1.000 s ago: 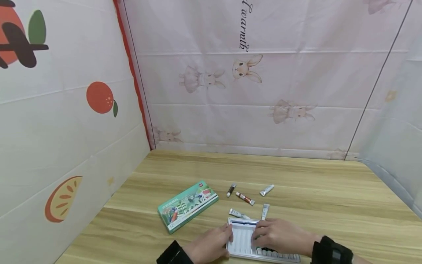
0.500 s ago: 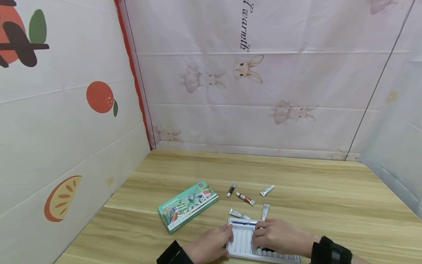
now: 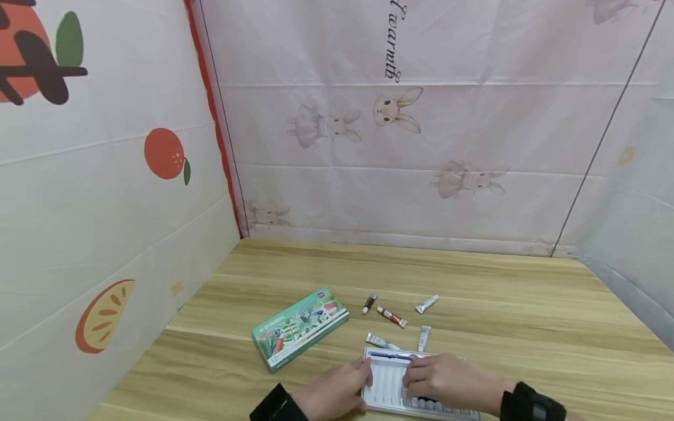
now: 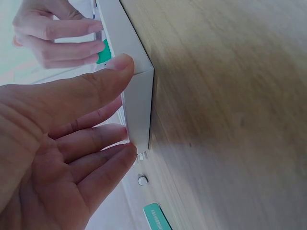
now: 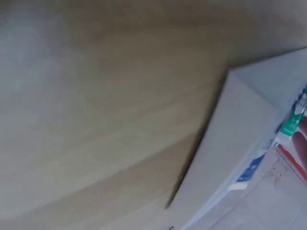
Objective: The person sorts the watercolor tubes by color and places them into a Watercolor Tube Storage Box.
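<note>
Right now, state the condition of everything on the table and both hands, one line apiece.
Green box, lying flat, picture side up.
Tray, open, slots bare at left, tubes towards its right.
Dark stick, lying along the tray's far edge.
Dark tube, lying loose.
Reddish tube, lying loose.
Three pale tubes, lying loose.
Left hand, gripping the tray's left end.
Right hand, over the tray, holding a green tube.

Hands [image 3: 339,389] [image 3: 450,381] at white tray [image 3: 388,383], tubes [image 3: 392,316], green box [image 3: 301,329]
</note>
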Tool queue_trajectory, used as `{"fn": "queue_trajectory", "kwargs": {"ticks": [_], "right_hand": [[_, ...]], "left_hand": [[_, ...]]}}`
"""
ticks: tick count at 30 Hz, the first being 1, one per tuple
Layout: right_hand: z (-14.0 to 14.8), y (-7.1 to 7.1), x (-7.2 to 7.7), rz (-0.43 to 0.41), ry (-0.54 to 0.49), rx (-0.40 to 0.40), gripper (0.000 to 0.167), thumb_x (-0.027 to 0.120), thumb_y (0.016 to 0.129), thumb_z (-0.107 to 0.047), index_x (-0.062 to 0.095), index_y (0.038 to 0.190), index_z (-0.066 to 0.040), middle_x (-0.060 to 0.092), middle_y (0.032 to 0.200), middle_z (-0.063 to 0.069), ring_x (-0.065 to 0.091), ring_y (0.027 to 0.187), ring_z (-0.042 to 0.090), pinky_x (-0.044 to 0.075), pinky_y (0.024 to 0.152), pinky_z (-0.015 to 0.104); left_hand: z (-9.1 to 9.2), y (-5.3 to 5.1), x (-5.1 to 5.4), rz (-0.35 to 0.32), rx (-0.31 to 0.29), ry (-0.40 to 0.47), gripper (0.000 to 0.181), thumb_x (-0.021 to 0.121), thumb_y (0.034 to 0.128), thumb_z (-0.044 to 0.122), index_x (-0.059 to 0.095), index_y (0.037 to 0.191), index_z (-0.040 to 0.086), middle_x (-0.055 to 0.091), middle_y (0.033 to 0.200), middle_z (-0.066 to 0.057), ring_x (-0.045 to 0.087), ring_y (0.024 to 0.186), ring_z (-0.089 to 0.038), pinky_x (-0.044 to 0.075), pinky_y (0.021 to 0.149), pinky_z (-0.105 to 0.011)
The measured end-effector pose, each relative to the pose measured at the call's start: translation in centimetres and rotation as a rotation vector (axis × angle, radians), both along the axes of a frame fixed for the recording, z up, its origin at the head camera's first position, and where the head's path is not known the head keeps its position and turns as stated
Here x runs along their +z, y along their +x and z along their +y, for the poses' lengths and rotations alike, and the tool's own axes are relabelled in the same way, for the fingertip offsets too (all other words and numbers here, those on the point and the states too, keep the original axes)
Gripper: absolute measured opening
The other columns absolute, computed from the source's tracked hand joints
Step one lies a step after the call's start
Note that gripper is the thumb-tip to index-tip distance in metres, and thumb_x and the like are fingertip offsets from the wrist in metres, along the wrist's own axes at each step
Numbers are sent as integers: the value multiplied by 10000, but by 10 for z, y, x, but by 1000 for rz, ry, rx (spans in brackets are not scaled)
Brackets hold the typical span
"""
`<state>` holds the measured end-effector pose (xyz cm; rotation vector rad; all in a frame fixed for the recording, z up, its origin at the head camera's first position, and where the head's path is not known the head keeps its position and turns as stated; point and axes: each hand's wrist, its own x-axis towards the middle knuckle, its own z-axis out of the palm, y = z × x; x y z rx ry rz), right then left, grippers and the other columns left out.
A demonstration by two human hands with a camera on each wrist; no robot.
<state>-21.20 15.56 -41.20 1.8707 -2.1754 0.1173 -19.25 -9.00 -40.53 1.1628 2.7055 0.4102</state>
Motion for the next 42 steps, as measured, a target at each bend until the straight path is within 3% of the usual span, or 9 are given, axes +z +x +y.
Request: {"fn": "queue_trajectory", "kwargs": {"ticks": [7,14,21,24,31,37,39,42], "right_hand": [[-1,2,-2,-116,-38,-27,251,703,764,-22,679,962,-174,628,1005,-85,538,982,11,425,826,115],[-4,2,1,-171,20,-70,253,705,776,-32,681,993,-160,632,1041,-56,553,992,21,433,818,118],[-5,0,3,-330,40,-114,237,683,796,-17,683,992,-151,637,1059,-38,561,1005,49,446,811,134],[-6,1,4,-356,43,-115,227,684,797,-22,685,984,-149,638,1048,-41,563,995,47,455,800,143],[-7,2,2,-260,-10,-126,141,719,782,-124,700,907,-186,613,1016,-65,549,967,59,460,770,154],[-6,2,-1,-149,-42,-239,198,743,753,-279,694,925,-193,558,1012,-55,517,945,81,470,730,172],[-5,3,-1,-152,-44,-268,221,742,750,-307,695,926,-183,559,1000,-55,516,922,66,472,724,171],[-4,3,1,-236,-33,-282,209,722,777,-284,690,947,-167,566,996,-50,518,890,36,471,707,156]], "left_hand": [[0,1,1,-24,18,-3,281,730,780,126,559,1000,94,554,1062,9,455,760,13,445,738,-138],[-2,-1,0,-36,21,7,277,727,782,119,552,995,93,520,928,68,447,721,7,435,683,-131],[-4,-3,-3,-51,6,28,273,726,779,110,559,994,82,529,943,62,451,729,8,443,688,-138],[-4,-3,-4,-54,4,27,272,724,781,112,557,994,85,522,945,64,448,728,8,441,681,-137],[-2,-1,-4,-38,-3,20,287,728,780,117,553,1004,76,527,959,54,449,725,11,435,671,-128],[-1,-1,-3,-39,5,11,298,720,791,130,550,1029,72,539,1004,33,451,733,12,440,690,-128],[-1,-1,-2,-51,6,17,294,715,796,125,543,1029,73,524,989,41,450,737,8,438,689,-129],[-1,-1,-1,-64,7,24,276,712,798,118,540,1011,82,519,991,43,449,737,6,436,687,-132]]}}
